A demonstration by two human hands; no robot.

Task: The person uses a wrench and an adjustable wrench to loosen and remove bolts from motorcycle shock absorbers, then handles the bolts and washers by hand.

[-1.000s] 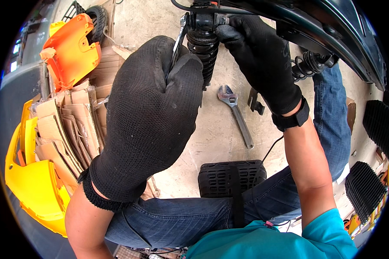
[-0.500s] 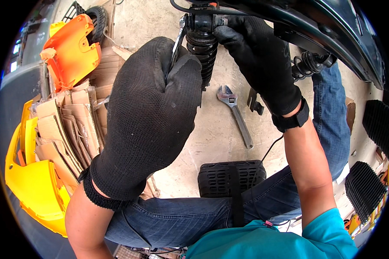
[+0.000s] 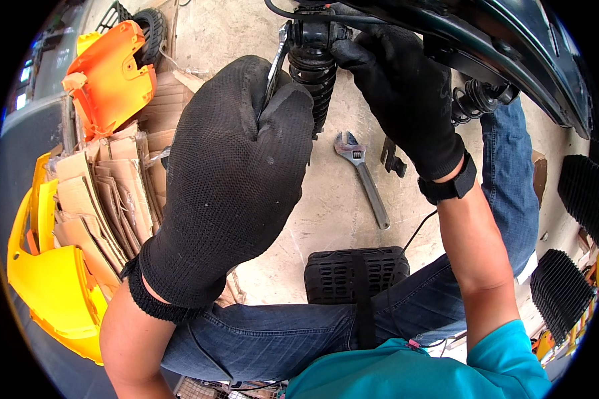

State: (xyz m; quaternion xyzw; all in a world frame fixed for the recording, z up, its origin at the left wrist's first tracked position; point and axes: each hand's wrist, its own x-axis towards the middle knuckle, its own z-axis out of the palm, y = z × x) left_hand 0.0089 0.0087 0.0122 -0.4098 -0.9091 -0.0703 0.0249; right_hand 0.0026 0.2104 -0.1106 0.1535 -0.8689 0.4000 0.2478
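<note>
My gloved left hand [image 3: 236, 179] is closed around a chrome wrench [image 3: 274, 66], whose upper end sits at the left side of the top mount of a black coil-spring shock absorber [image 3: 313, 90]. My gloved right hand [image 3: 396, 93] has its fingers closed at the mount's right side, around or against a small metal bolt end [image 3: 343, 32]; the fingertips partly hide what they grip. An adjustable wrench [image 3: 369, 186] lies on the floor below the shock, beside a small black part [image 3: 394, 161].
Black vehicle bodywork [image 3: 512, 46] overhangs top right, with another spring [image 3: 472, 101] beneath. Orange [image 3: 110, 76] and yellow panels [image 3: 53, 292], cardboard [image 3: 96, 199] and a tyre [image 3: 152, 36] lie left. A black slotted pad [image 3: 329, 272] is near my legs; dark ribbed parts [image 3: 559, 289] are right.
Both hands stay at the shock's top mount with only slight finger movement. My right fingers have shifted very slightly; the left hand keeps its hold on the wrench.
</note>
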